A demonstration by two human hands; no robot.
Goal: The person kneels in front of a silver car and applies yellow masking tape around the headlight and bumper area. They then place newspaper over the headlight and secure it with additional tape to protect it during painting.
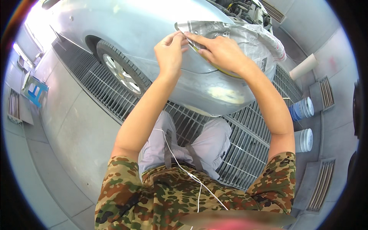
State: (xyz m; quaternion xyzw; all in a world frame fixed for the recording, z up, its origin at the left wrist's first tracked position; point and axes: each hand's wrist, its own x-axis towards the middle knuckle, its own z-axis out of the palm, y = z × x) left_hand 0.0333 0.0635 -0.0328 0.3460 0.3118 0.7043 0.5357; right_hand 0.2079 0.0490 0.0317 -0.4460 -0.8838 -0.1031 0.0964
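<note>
A sheet of printed newspaper covers the headlight area at the front corner of a silver-blue car. Yellow-green masking tape runs along the paper's lower edge. My left hand is at the paper's pointed left end, its thumb and forefinger pinched together; what lies between them is too small to make out. Close beside it, my right hand rests on the paper's taped edge, forefinger stretched toward the left fingertips and thumb apart. Below is the bumper with a pale sanded patch.
The front wheel is left of my arms. An uncovered engine bay lies beyond the paper. Metal floor grating runs under the car and my legs. Two buckets and a pale roll stand right; a blue stool is far left.
</note>
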